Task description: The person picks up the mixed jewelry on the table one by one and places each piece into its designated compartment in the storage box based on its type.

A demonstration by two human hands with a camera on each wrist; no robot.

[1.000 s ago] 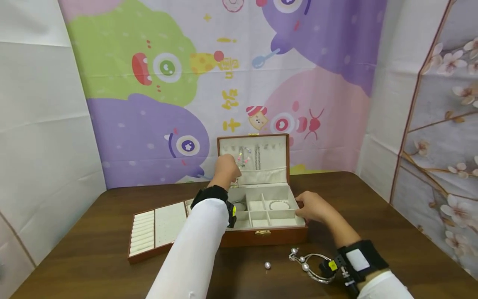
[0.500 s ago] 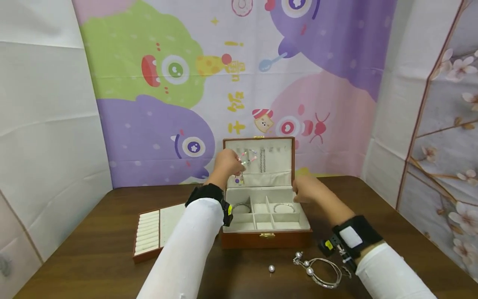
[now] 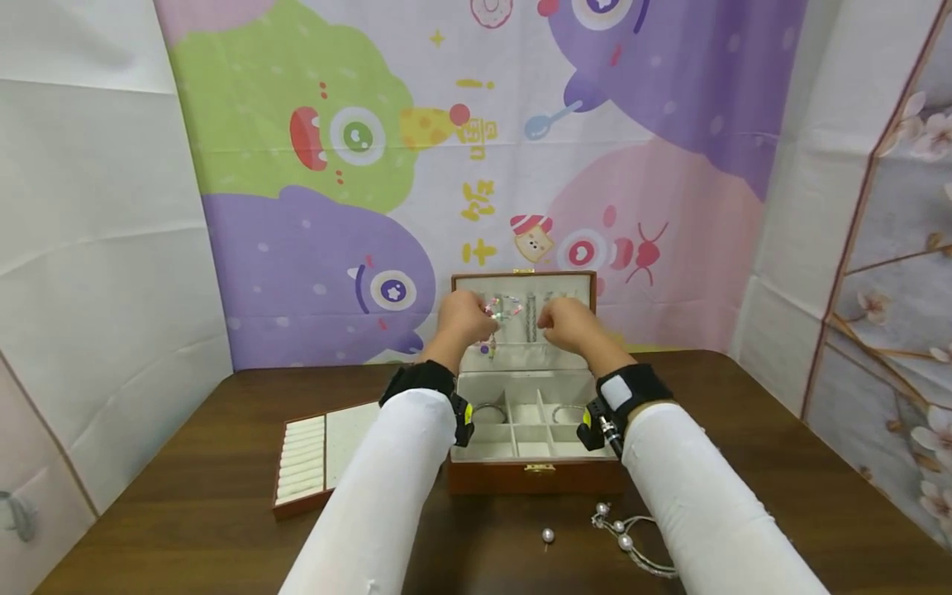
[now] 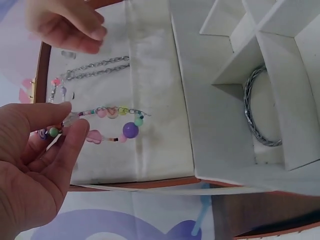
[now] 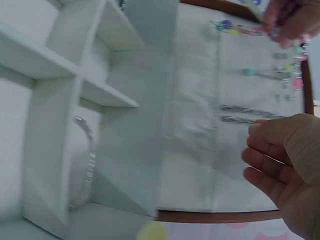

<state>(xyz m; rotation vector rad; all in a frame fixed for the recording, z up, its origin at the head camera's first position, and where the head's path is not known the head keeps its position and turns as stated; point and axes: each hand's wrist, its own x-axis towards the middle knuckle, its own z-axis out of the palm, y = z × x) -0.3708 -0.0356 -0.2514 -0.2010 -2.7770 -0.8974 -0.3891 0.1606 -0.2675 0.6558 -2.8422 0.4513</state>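
Note:
My left hand (image 3: 463, 321) pinches a string of colourful beads (image 4: 131, 130) between thumb and fingers in front of the raised lid (image 3: 535, 358) of a brown jewelry box (image 3: 498, 479). One beaded loop hangs from each side of the pinch, and a purple bead shows on the lower one. My right hand (image 3: 569, 324) is beside the lid's lining, thumb and fingers apart and loosely bent, holding nothing visible. Its thumb tip is near a silver chain (image 5: 245, 111) hanging on the lid. Two bracelets lie in the box's compartments, a twisted silver bangle (image 4: 248, 107) and a thin silver bracelet (image 5: 91, 167).
Left of the box lies a tray (image 3: 349, 434) with ring rolls (image 3: 301, 463), partly behind my left sleeve. On the table (image 3: 186, 496) in front are a single pearl piece (image 3: 548, 535) and a silver bracelet with pearls (image 3: 626, 543), partly covered by my right sleeve.
My right hand has left the box's right side and moved up and inward to the lid. The left hand has raised the bead string slightly, still pinching it. The head view has shifted a little.

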